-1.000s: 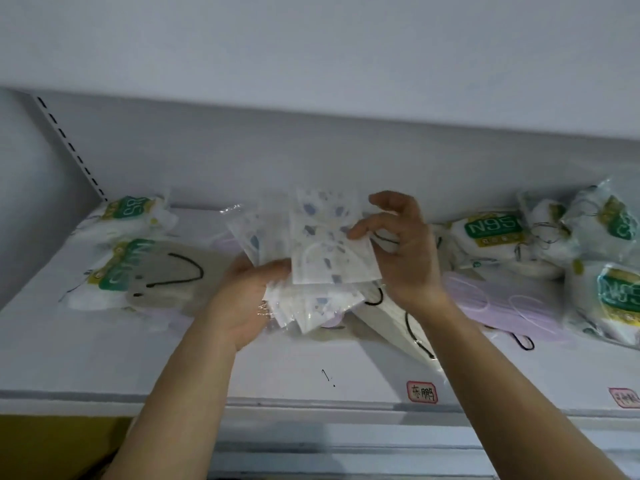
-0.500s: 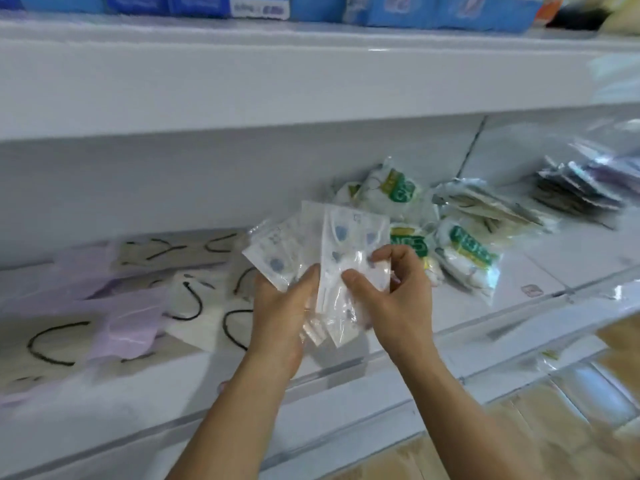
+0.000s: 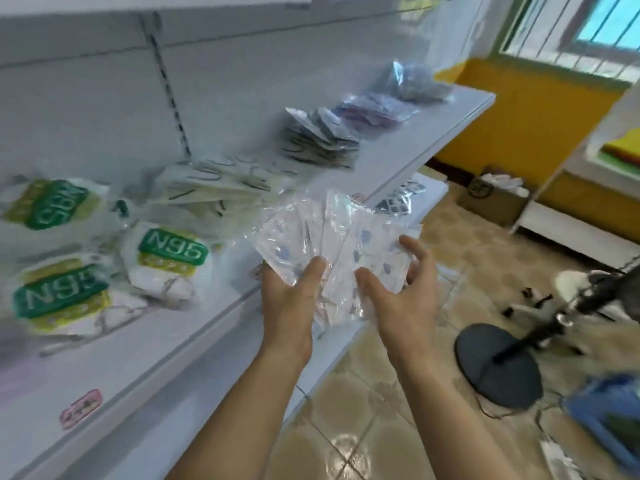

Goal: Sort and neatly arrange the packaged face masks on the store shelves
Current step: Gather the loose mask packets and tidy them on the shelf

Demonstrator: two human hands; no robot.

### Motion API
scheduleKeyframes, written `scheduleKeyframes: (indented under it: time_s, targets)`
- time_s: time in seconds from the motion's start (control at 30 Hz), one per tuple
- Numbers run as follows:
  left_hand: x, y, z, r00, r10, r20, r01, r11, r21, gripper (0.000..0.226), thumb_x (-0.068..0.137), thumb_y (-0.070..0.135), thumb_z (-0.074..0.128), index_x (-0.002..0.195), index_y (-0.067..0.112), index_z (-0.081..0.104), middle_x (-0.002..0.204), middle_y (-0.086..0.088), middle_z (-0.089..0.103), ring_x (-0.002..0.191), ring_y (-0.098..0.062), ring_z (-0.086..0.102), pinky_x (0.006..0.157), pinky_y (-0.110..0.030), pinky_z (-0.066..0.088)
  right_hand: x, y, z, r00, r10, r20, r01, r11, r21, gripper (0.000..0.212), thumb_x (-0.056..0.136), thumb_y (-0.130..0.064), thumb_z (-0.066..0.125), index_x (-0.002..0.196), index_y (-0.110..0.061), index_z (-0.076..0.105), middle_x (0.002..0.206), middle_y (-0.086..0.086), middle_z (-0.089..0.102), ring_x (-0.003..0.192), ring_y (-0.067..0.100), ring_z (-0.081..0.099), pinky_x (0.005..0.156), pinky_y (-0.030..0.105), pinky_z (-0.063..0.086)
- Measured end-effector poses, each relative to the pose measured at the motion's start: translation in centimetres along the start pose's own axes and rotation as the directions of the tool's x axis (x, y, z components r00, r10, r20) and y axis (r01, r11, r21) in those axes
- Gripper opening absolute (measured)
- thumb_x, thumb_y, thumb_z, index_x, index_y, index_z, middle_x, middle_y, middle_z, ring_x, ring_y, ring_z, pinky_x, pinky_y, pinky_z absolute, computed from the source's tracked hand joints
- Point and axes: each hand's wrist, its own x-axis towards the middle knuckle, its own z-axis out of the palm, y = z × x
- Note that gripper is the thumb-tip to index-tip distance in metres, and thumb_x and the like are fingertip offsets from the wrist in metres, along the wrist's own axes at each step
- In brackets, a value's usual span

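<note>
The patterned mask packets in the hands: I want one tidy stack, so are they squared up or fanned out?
Fanned out. The patterned mask packets splay at different angles between the left hand and right hand.

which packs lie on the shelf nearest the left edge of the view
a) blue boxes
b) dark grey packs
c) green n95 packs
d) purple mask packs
c: the green-labelled N95 packs lie at the left end of the shelf, while the fanned clear packs sit in both hands.
</note>
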Motion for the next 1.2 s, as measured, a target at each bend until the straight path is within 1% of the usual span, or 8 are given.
scheduleKeyframes:
  time_s: [0.13, 0.3, 0.53, 0.63, 0.77, 0.93, 1.07, 1.2]
  targets:
    - [3.3, -3.9, 6.9, 0.994, -0.085, 0.075, 0.079, 0.993, 0.091, 0.048, 0.083, 0.006, 0.061, 0.129, 0.021, 0.061, 0.121, -0.006, 0.074, 0.112, -0.03, 0.07, 0.099, -0.057, 0.055, 5.4, 1.7, -4.7, 0.983, -0.022, -0.181, 0.019, 1.0, -0.021, 0.055, 0.086, -0.009, 0.081, 0.129, -0.027, 0.053, 0.111, -0.02, 0.061, 0.096, -0.013, 0.063, 0.074, 0.007, 0.049]
    - [8.7, -8.0, 14.4, 0.988, -0.085, 0.132, 0.059, 0.981, 0.185, 0.045, 0.08, 0.017, 0.072, 0.122, 0.026, 0.062, 0.116, -0.002, 0.075, 0.107, -0.025, 0.073, 0.096, -0.055, 0.057, 13.8, 4.7, -8.0, 0.956, -0.021, -0.292, 0.011, 0.999, -0.037, 0.046, 0.086, -0.009, 0.079, 0.121, -0.028, 0.057, 0.11, -0.016, 0.062, 0.094, -0.011, 0.062, 0.075, 0.008, 0.048]
    - [21.2, -11.7, 28.1, 0.975, -0.11, 0.194, 0.089, 0.989, 0.117, 0.037, 0.095, 0.001, 0.065, 0.123, 0.025, 0.06, 0.116, -0.002, 0.075, 0.102, -0.02, 0.074, 0.089, -0.044, 0.061, 31.3, 5.9, -10.8, 0.943, -0.067, -0.326, 0.039, 0.995, -0.09, 0.041, 0.086, -0.006, 0.078, 0.117, -0.023, 0.059, 0.103, -0.015, 0.061, 0.092, -0.014, 0.061, 0.071, 0.008, 0.049]
    - [26.4, -11.9, 34.8, 0.959, -0.123, 0.255, 0.101, 0.99, 0.099, 0.033, 0.097, 0.002, 0.06, 0.119, 0.026, 0.061, 0.114, -0.001, 0.075, 0.103, -0.022, 0.074, 0.09, -0.045, 0.06, 39.6, 5.2, -12.3, 0.928, -0.09, -0.363, 0.053, 0.992, -0.113, 0.041, 0.085, -0.015, 0.08, 0.114, -0.035, 0.059, 0.11, -0.011, 0.062, 0.101, 0.0, 0.063, 0.078, 0.02, 0.054]
    - [31.8, -13.2, 40.8, 0.946, -0.134, 0.294, 0.092, 0.984, 0.152, 0.036, 0.097, 0.002, 0.06, 0.124, 0.026, 0.061, 0.118, 0.0, 0.074, 0.109, -0.023, 0.072, 0.097, -0.051, 0.058, 47.3, 6.5, -14.0, 0.915, -0.083, -0.396, 0.032, 0.991, -0.133, 0.038, 0.085, -0.018, 0.08, 0.112, -0.035, 0.06, 0.112, -0.009, 0.062, 0.1, -0.003, 0.059, 0.072, 0.007, 0.047]
    - [38.6, -16.6, 44.8, 0.963, -0.064, 0.263, -0.022, 0.95, 0.312, 0.037, 0.096, 0.006, 0.067, 0.123, 0.031, 0.061, 0.117, 0.006, 0.074, 0.109, -0.018, 0.072, 0.097, -0.054, 0.057, 56.2, 10.6, -14.4, 0.933, 0.001, -0.36, -0.046, 0.992, -0.116, 0.036, 0.08, -0.023, 0.083, 0.103, -0.04, 0.061, 0.105, -0.006, 0.064, 0.103, 0.021, 0.064, 0.09, 0.054, 0.055]
    - [45.0, -18.9, 49.5, 0.985, -0.012, 0.171, -0.046, 0.943, 0.329, 0.04, 0.091, 0.01, 0.07, 0.125, 0.027, 0.059, 0.119, 0.0, 0.074, 0.109, -0.023, 0.072, 0.096, -0.057, 0.057, 65.5, 12.2, -14.7, 0.964, 0.006, -0.264, -0.037, 0.993, -0.111, 0.033, 0.083, -0.014, 0.082, 0.104, -0.03, 0.063, 0.103, -0.012, 0.063, 0.097, -0.005, 0.058, 0.083, 0.023, 0.05]
    - [51.8, -19.3, 56.3, 0.993, 0.096, 0.066, -0.112, 0.94, 0.323, 0.052, 0.093, 0.005, 0.069, 0.133, 0.03, 0.047, 0.123, -0.001, 0.07, 0.107, -0.017, 0.072, 0.093, -0.047, 0.06, 77.2, 12.4, -14.7, 0.992, 0.054, -0.117, -0.065, 0.994, -0.092, 0.03, 0.084, -0.027, 0.081, 0.103, -0.039, 0.061, 0.108, -0.016, 0.064, 0.105, 0.006, 0.062, 0.087, 0.04, 0.056]
